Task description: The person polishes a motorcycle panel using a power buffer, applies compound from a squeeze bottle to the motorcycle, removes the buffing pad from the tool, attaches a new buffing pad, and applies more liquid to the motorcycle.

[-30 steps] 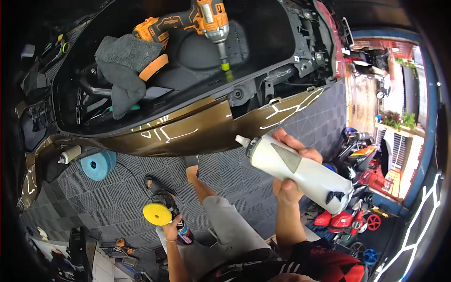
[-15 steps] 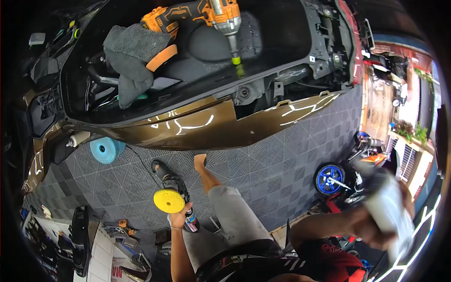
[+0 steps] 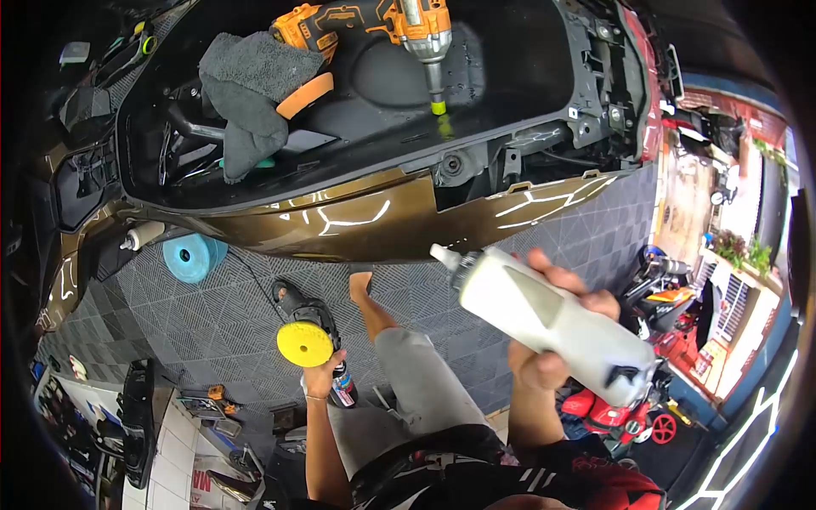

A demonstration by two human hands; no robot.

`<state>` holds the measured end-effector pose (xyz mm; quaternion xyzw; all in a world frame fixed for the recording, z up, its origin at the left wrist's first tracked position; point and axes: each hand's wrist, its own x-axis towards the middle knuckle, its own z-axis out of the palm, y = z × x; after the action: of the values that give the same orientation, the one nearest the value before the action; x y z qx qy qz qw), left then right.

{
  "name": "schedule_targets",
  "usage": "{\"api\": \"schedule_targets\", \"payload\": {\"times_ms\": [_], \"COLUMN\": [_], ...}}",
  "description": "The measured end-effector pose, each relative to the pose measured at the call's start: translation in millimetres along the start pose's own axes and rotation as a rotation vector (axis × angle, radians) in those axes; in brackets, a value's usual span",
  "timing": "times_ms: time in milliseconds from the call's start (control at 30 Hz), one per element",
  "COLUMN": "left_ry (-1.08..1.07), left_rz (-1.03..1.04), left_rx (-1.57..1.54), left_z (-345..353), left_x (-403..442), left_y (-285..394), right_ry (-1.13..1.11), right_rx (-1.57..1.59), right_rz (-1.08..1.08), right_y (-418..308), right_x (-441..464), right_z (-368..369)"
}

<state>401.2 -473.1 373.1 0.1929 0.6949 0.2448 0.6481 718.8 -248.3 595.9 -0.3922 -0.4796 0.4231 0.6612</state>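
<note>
My left hand (image 3: 323, 374) grips a polisher (image 3: 342, 387) with a round yellow foam pad (image 3: 304, 343) facing up, held low beside my leg. In my right hand (image 3: 561, 331) is a whitish squeeze bottle (image 3: 544, 319), fingers wrapped round its body. The bottle lies tilted, its nozzle pointing up and left toward the glossy brown body panel (image 3: 340, 225). Bottle and panel look apart. Behind that panel, an orange and black impact wrench (image 3: 421, 38) and a grey cloth (image 3: 255, 85) rest on the black surface of the vehicle.
A blue roll (image 3: 189, 257) stands on the grey tiled floor (image 3: 442, 297) below the panel. Another small bottle (image 3: 144, 234) is near the left end. Toward the right are parked motorcycles (image 3: 663, 306). Shelving and parts (image 3: 140, 425) fill the lower left.
My right hand has brought the squeeze bottle from the far right inward to the left, nearer the panel. The polisher in my left hand has shifted up slightly. The view has moved slightly.
</note>
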Motion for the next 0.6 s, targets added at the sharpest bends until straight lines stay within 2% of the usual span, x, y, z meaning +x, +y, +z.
{"api": "schedule_targets", "payload": {"times_ms": [67,100,233,333,467,500,533,600], "left_ry": [0.015,0.032,0.012,-0.002,0.027,0.041,0.036,0.057], "left_rz": [0.012,0.017,0.052,-0.008,0.003,0.017,0.017,-0.001], "left_rx": [0.011,0.008,0.056,0.037,-0.046,-0.017,-0.016,-0.196], "left_z": [-4.7,1.1,-2.4,2.2,-0.1,-3.2,3.5,15.4], "left_x": [2.8,-3.5,-0.4,-6.5,-1.7,1.2,-3.2,-10.8], "left_y": [-11.2,5.2,2.5,24.3,16.2,7.6,28.3,67.8], "right_ry": [0.035,0.068,0.235,0.400,0.531,0.493,0.454,0.385], "right_rx": [-0.006,-0.009,-0.215,-0.279,-0.347,-0.340,-0.332,-0.244], "right_rz": [0.032,0.068,0.052,-0.044,-0.099,-0.101,-0.101,-0.051], "right_y": [5.5,5.4,-15.9,-31.7,-35.3,-32.2,-27.8,-18.0], "right_x": [-5.3,-6.8,8.4,24.9,33.1,27.4,19.4,4.7], "right_z": [-2.8,-3.8,-47.0,-88.1,-87.7,-81.9,-73.6,-41.2]}}
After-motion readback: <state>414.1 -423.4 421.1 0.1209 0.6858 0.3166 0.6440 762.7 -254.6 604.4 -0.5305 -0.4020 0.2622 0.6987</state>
